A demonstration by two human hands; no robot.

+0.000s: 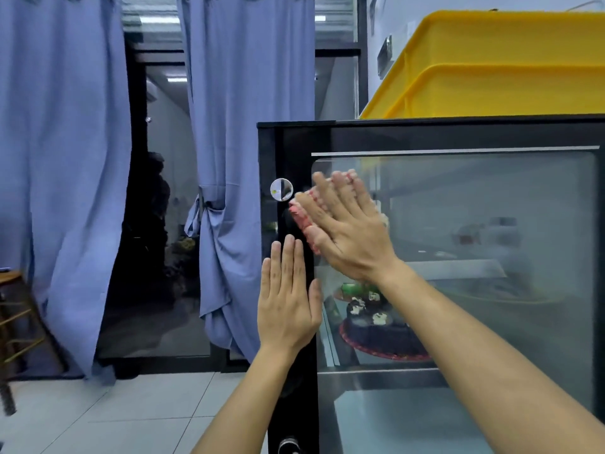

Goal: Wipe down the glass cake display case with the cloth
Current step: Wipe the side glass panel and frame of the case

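Display case: stands right of the blue curtains, glass front facing the person.
Left hand: fingers straight, flat on the black left frame, steadying.
Cloth: pink, pinned on the glass's upper-left corner, under the right palm.
Right hand: fingers spread flat, pressing the cloth; nearer hand.
Unwiped glass: probably rightward and below, long axis horizontal.

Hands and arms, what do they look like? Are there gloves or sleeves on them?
No gloves and no sleeves show. The left hand and right hand are both bare, and so are the forearms as far as the picture goes. I see no rings, watch or bracelet. The fingers have short, plain nails with no polish. No marks or bandages show on either arm.
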